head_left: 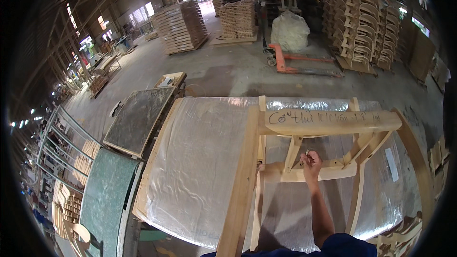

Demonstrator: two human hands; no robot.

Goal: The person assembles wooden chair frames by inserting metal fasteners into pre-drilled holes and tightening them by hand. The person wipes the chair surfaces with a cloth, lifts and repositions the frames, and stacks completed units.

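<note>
Right hand (312, 158): fingers are curling inward; whether they are pinching something small, I cannot tell.
Wooden frame (328, 131): is standing around the hand, its lower rail (328, 174) passing just beside it.
Plastic-covered table (190, 162): is lying below the hand.
Orange pallet jack (282, 62): is resting well beyond the hand.

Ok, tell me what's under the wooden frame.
Beneath the wooden frame, a film-covered surface shows through the gaps, shiny and wrinkled. The frame itself, the right hand and the forearm hide parts of it, so whatever lies there cannot be seen.
</note>
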